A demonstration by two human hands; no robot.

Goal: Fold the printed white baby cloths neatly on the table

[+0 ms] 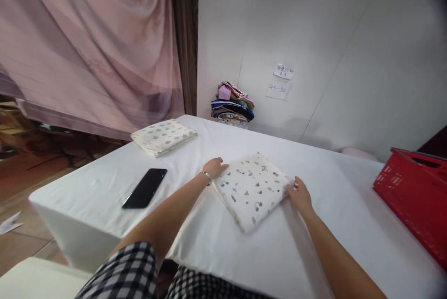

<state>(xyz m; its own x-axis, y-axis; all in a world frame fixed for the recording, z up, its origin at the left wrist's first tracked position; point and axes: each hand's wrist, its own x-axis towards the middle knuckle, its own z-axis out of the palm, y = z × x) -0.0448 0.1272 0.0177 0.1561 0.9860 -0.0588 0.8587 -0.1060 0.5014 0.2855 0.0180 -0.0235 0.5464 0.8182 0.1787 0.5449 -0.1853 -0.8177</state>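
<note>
A folded white cloth with small coloured prints (251, 189) lies on the white table (216, 243) in front of me. My left hand (214, 167) rests at the cloth's left corner, fingers curled against its edge. My right hand (299, 195) touches the cloth's right corner, fingers bent onto it. I cannot tell whether either hand pinches the cloth or just presses on it. A bracelet sits on my left wrist.
A second folded printed cloth (163, 136) lies at the table's far left. A black phone (145, 188) lies left of my arm. A red plastic basket (415, 196) stands at the right edge. A pile of folded clothes (232, 104) sits against the wall behind.
</note>
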